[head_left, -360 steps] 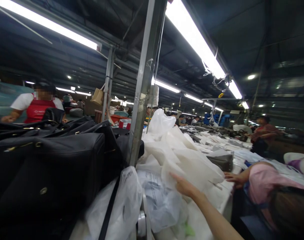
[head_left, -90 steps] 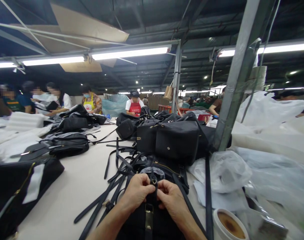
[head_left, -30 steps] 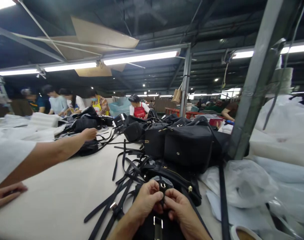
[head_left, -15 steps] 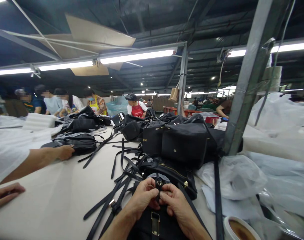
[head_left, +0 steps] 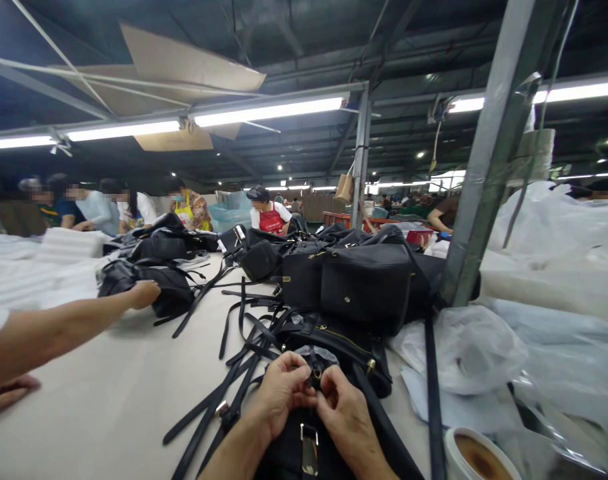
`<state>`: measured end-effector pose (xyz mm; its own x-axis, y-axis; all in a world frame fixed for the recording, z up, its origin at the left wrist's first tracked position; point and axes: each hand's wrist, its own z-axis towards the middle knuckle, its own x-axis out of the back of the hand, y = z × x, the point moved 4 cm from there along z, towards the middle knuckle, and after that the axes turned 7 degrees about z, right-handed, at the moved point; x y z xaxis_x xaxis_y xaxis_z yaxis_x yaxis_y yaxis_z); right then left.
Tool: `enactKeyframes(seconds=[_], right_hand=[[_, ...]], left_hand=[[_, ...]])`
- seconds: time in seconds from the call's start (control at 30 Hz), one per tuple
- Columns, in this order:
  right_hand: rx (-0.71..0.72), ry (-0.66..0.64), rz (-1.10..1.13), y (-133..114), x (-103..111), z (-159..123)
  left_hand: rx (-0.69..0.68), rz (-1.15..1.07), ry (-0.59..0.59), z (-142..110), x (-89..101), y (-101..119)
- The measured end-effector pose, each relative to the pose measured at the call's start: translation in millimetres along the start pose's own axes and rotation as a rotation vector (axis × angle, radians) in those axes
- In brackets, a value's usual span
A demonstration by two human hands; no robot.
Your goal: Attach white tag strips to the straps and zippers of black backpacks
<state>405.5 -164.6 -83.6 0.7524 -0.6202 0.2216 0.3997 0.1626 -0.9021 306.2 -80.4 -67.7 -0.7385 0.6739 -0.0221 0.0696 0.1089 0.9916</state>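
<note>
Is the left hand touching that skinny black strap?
Touching. The head view shows the left hand with its fingers pinching the black strap beside a small metal ring; the right hand pinches it opposite.

Boxy black bag (head_left: 367,283): matt, finely grained faux leather. Long narrow black straps (head_left: 219,393): same matt finish. Small gold-tone buckle (head_left: 315,377) and rectangular gold-tone plate (head_left: 309,450): glossy metal. Crumpled translucent white plastic bag (head_left: 457,350): thin, shiny. Grey metal post (head_left: 484,193): dull, tape-wrapped. Cream tabletop (head_left: 109,413): smooth, matt.
</note>
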Motion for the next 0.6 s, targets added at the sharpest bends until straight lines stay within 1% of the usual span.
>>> enactKeyframes(seconds=[0.07, 0.17, 0.3, 0.4, 0.47, 0.5, 0.53, 0.6], right_hand=[[-0.012, -0.002, -0.016, 2.1, 1.5, -0.2], [-0.032, -0.001, -0.012, 4.5, 4.0, -0.5], [-0.038, -0.019, 0.037, 8.0, 3.6, -0.2], [0.002, -0.013, 0.02, 7.6, 2.2, -0.3], [0.059, -0.001, 0.0, 3.5, 0.8, -1.9], [0.091, 0.002, -0.005, 0.5, -0.2, -3.5], [0.119, -0.004, -0.004, -2.4, -1.5, -5.5], [0.133, -0.078, 0.026, -5.6, -6.3, -10.3]], left_hand=[[-0.068, 0.065, -0.014, -2.0, -0.8, 3.3], [-0.19, 0.238, -0.025, -5.2, 0.3, 7.8], [-0.41, 0.518, 0.045, -12.0, 3.0, 19.0], [-0.53, 0.651, 0.043, -15.5, -4.2, 27.4], [-0.568, 0.687, 0.047, -12.1, -9.4, 31.4], [-0.565, 0.692, 0.061, -7.8, -10.4, 32.6], [-0.548, 0.688, 0.083, -1.9, -10.1, 33.3], [-0.48, 0.663, 0.132, 12.3, -6.1, 33.5]])
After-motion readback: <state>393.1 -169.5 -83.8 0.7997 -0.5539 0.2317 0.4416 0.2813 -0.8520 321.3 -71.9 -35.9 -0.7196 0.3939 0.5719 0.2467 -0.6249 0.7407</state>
